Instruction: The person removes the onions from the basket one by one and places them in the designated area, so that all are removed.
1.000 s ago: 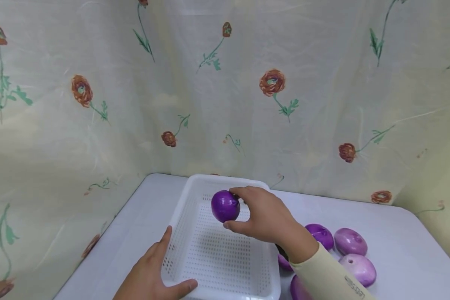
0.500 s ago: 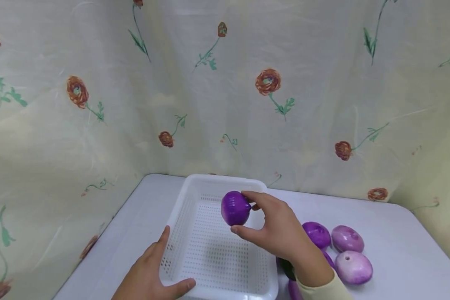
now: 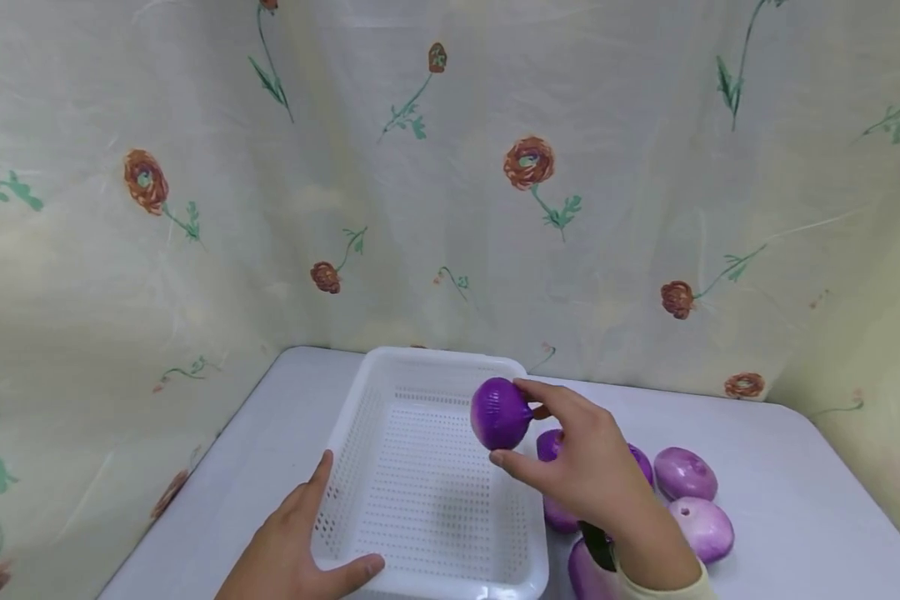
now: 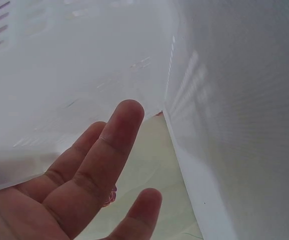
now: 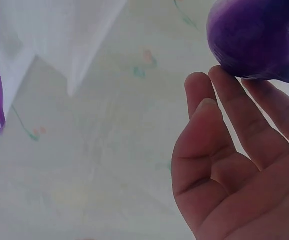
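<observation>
My right hand (image 3: 596,467) holds a glossy purple onion (image 3: 499,414) between thumb and fingertips, above the right side of a white perforated plastic basket (image 3: 442,357). The onion's pointed tip faces my palm. Along the basket's near left side lies my left hand (image 3: 288,537), fingers extended by the outer wall and thumb reaching across the rim. In the left wrist view the fingers (image 4: 117,135) look straight beside the basket wall. The right wrist view shows the held onion (image 5: 259,37) at the top, touching the fingertips. No items show inside the basket.
Several onion-like purple and pink things, among them a pale pink one (image 3: 686,473), lie on the white table (image 3: 765,492) right of the basket. Something dark green (image 3: 598,546) shows by my right wrist. A flowered curtain (image 3: 420,208) hangs behind the table.
My right hand has moved right with the onion, from over the basket's middle to near its right side, turning the onion somewhat. The left hand stays at the basket.
</observation>
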Tool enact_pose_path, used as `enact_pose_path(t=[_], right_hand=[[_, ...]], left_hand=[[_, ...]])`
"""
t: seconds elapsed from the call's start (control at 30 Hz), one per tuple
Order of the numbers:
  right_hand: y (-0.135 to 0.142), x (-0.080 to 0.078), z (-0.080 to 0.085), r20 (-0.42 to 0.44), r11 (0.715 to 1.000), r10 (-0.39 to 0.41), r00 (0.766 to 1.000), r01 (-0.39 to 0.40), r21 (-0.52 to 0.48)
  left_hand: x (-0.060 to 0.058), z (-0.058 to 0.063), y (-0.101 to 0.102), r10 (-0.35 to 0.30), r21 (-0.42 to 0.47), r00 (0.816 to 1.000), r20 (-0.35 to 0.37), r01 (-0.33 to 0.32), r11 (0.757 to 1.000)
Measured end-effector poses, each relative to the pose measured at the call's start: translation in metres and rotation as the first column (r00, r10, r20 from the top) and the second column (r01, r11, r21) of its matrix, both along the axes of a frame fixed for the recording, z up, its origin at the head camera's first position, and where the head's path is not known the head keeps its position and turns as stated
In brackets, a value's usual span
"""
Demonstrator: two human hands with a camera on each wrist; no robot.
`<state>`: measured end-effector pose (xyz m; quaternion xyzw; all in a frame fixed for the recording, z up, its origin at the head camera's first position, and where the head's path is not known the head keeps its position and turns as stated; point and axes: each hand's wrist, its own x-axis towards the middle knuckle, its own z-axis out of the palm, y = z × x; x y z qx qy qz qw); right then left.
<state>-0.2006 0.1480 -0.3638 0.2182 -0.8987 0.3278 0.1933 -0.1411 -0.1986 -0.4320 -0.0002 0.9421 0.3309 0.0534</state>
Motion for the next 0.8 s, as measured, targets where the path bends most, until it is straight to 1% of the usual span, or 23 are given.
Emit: enact_pose_path(t=[0.13, 0.2, 0.33, 0.4, 0.5, 0.67, 0.8], right_hand=[[0.019, 0.003, 0.008, -0.052, 0.999, -0.034, 0.998, 0.033, -0.02], [0.027, 0.006, 0.012, -0.077, 0.998, -0.064, 0.995, 0.064, -0.007], [0.044, 0.015, 0.018, -0.07, 0.99, -0.138, 0.988, 0.14, 0.023], [0.053, 0.02, 0.019, -0.068, 0.986, -0.161, 0.985, 0.164, 0.034], [0.065, 0.026, 0.017, -0.077, 0.982, -0.177, 0.981, 0.182, 0.058], [0.082, 0.037, 0.009, -0.1, 0.975, -0.189, 0.977, 0.198, 0.097], [0.097, 0.049, 0.002, -0.112, 0.963, -0.2, 0.973, 0.216, 0.161]], left_hand=[[0.0, 0.001, -0.001, -0.011, -0.001, 1.0, -0.003, 0.011, 1.0], [0.001, 0.001, -0.001, -0.019, -0.001, 1.0, -0.007, 0.019, 1.0], [0.001, 0.001, -0.001, -0.032, 0.015, 0.999, -0.011, 0.032, 0.999], [0.0, 0.0, -0.001, -0.041, 0.019, 0.999, -0.017, 0.041, 0.999], [0.0, -0.001, -0.001, -0.049, 0.016, 0.998, -0.024, 0.05, 0.999], [0.0, -0.002, -0.003, -0.056, 0.004, 0.998, -0.032, 0.056, 0.998], [-0.001, -0.002, -0.002, -0.059, 0.012, 0.998, -0.02, 0.059, 0.998]])
